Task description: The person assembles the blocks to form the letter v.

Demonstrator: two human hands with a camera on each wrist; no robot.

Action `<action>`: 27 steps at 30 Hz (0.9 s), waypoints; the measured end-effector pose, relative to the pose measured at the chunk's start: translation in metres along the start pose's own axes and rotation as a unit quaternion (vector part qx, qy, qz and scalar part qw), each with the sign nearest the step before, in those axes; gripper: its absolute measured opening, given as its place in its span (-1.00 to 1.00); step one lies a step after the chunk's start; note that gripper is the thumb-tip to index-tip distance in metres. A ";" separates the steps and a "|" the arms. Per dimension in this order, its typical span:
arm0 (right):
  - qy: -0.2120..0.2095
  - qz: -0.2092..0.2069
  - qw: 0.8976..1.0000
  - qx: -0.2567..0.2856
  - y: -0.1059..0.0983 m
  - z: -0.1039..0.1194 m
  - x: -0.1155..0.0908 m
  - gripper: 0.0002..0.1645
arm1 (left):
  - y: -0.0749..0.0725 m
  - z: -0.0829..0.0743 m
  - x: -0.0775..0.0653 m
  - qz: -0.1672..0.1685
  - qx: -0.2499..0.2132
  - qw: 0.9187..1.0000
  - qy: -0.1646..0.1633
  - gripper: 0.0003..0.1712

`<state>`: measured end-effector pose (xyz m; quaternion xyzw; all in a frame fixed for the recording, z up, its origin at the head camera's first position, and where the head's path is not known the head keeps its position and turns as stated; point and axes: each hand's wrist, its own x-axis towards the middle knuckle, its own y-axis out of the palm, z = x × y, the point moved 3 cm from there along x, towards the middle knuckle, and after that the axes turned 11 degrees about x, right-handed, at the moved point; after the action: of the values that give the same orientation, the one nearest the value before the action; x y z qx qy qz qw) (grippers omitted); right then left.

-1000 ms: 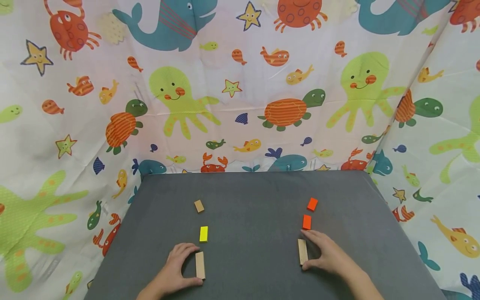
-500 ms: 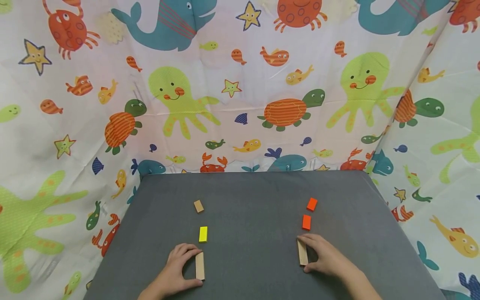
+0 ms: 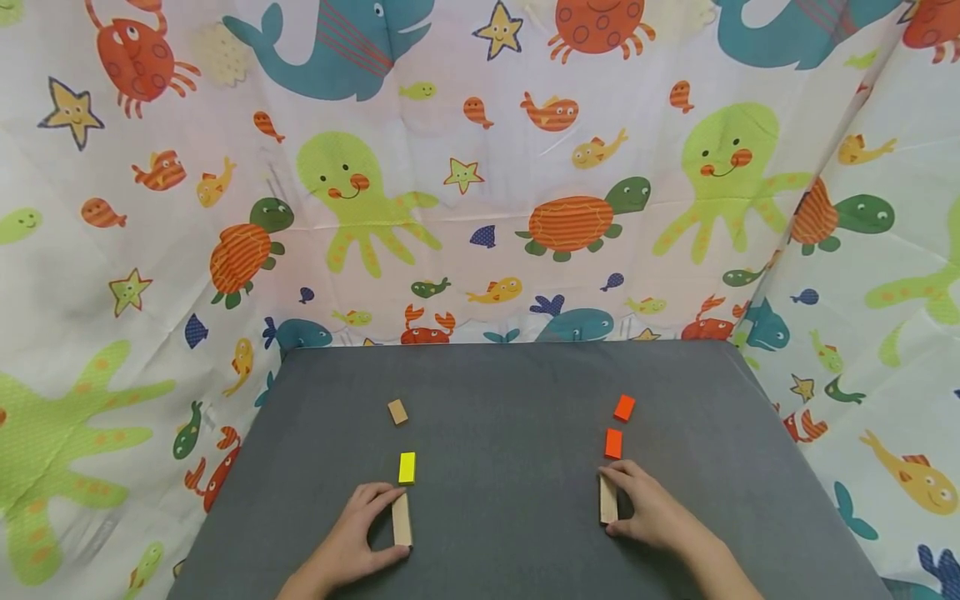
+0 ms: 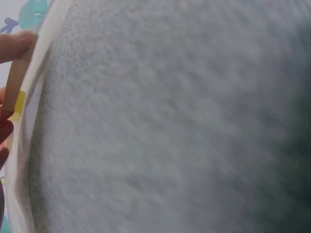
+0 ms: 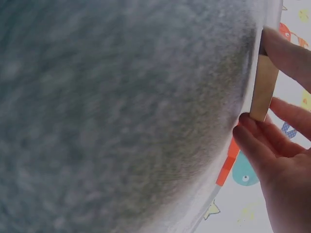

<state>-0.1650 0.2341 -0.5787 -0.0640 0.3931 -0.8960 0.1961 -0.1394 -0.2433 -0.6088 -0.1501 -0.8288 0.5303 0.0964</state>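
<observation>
My left hand pinches a long plain wooden block by its two ends, thumb at the near end and fingers at the far end. In the left wrist view the same block shows between thumb and fingertips at the left edge. On the other side my right hand grips a second long wooden block end to end in the same way. The right wrist view shows that block between thumb and fingertips. A yellow block lies just beyond the left fingers, and an orange-red block just beyond the right.
A short wooden block lies farther back on the left of the grey table. Another orange-red block is behind the first on the right. A sea-animal curtain hangs behind the table and along its sides.
The right fingers closed in from around the block to its far end. Both hands then shifted slightly away from the person, with both long blocks moving along.
</observation>
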 end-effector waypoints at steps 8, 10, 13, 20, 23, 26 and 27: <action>0.020 -0.022 0.999 0.011 -0.005 0.003 0.005 0.08 | -0.009 -0.008 0.010 -0.026 0.005 1.000 -0.002 -0.07; 0.013 -0.029 0.999 0.007 -0.006 0.004 0.007 0.08 | -0.010 -0.011 0.013 -0.028 0.009 1.000 -0.005 -0.05; 0.001 -0.037 0.999 0.003 -0.008 0.006 0.009 0.06 | -0.009 -0.015 0.019 -0.030 0.019 0.999 -0.003 -0.04; -0.007 -0.043 0.999 0.011 -0.007 0.010 0.013 0.04 | -0.009 -0.024 0.030 -0.031 -0.001 0.999 0.017 -0.05; -0.007 -0.044 0.999 0.015 -0.006 0.012 0.017 0.04 | -0.009 -0.028 0.034 -0.039 0.000 0.999 0.028 -0.06; 0.000 -0.045 0.999 0.017 -0.006 0.014 0.021 0.03 | -0.009 -0.031 0.039 -0.044 0.000 0.998 0.034 -0.07; 0.002 -0.045 0.999 0.017 -0.006 0.014 0.023 0.03 | -0.009 -0.032 0.041 -0.043 -0.001 0.999 0.033 -0.06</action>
<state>-0.1841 0.2187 -0.5654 -0.0763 0.3745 -0.9108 0.1558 -0.1686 -0.2054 -0.5871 -0.1317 -0.8316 0.5194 0.1462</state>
